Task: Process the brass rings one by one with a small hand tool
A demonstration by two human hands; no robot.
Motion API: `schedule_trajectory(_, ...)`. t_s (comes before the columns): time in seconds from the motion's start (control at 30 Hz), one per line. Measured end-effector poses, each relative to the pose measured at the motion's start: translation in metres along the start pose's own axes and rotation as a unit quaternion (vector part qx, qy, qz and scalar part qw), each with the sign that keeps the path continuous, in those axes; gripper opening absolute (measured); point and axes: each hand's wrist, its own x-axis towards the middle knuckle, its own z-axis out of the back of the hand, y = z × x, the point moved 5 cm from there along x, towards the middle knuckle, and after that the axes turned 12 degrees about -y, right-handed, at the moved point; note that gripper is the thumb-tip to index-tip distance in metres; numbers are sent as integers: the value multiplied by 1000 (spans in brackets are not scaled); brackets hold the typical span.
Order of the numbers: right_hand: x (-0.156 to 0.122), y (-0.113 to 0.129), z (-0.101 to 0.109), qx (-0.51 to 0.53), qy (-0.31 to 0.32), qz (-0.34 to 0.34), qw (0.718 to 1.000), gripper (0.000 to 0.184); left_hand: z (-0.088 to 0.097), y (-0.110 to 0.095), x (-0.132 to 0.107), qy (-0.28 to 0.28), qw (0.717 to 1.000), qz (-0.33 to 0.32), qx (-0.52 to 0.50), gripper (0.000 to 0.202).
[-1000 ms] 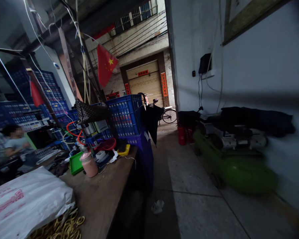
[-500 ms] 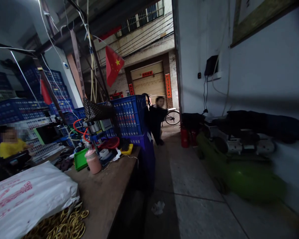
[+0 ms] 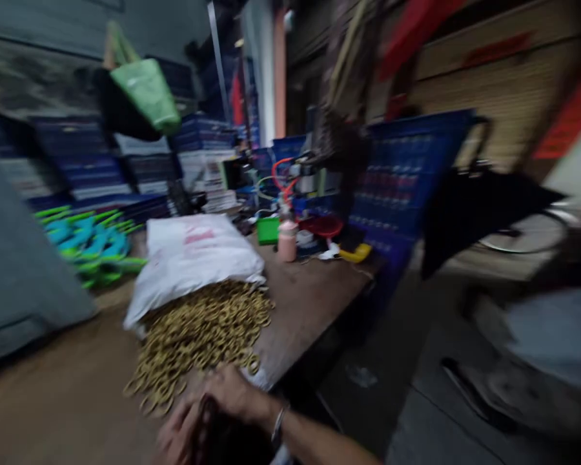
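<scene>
At the bottom of the head view, my right hand (image 3: 230, 391) reaches in from the lower right, a metal band round its wrist. Its fingers curl down, and what they hold, if anything, is hidden. Close beside it is my left hand (image 3: 178, 429), blurred, its fingers not clear. A dark reddish-brown strip (image 3: 204, 420) shows between the hands; its kind is too blurred to tell. Just beyond them, a heap of brass-coloured rings (image 3: 203, 329) spills from a white sack (image 3: 198, 248) onto the brown table (image 3: 300, 290).
Farther along the table stand a pink bottle (image 3: 287, 241), a green tray (image 3: 268, 230) and a yellow tray (image 3: 356, 252). Blue-and-green pieces (image 3: 90, 239) are piled at left. Stacked blue crates (image 3: 401, 174) rise behind. On the right, a person (image 3: 537, 361) is partly visible, blurred.
My view has swung left and down, bringing both hands and more of the ring heap into sight. A person now shows close on the right; the green air compressor is out of view.
</scene>
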Motion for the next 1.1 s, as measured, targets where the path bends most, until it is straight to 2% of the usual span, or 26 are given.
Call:
schedule_trajectory(0.03,4,-6,-7,11,21,-12,1000,26,4,6,-1,-6,1000,28,-10,37)
schedule_trajectory(0.13,9,-14,-13,29,3,-74,997,22,-3,12,-8,86,974,133,-164,43)
schedule_trajectory(0.2,7,-10,-11,10,-18,-90,996,26,-5,8,-10,102,959,139,-225,41)
schedule_trajectory(0.27,4,-4,-7,-42,-45,-69,996,27,-2,6,-11,99,954,135,-248,39)
schedule_trajectory(0.33,1,1,-7,-105,-44,-18,993,23,1,8,-10,98,956,125,-247,38)
schedule_trajectory(0.43,-5,5,-14,-186,0,64,980,14,5,11,-6,99,962,97,-236,36)
schedule_trajectory(0.6,-9,7,-20,-278,24,123,952,28,8,12,-3,81,964,71,-241,36)
schedule_trajectory(0.77,-9,6,-23,-323,32,130,937,33,12,9,-6,62,972,58,-219,34)
schedule_trajectory(0.93,-7,8,-25,-335,49,103,935,25,16,6,-9,46,977,44,-204,37)
schedule_trajectory(1.1,-6,6,-36,-389,48,90,916,18,24,23,-11,42,969,112,-215,41)
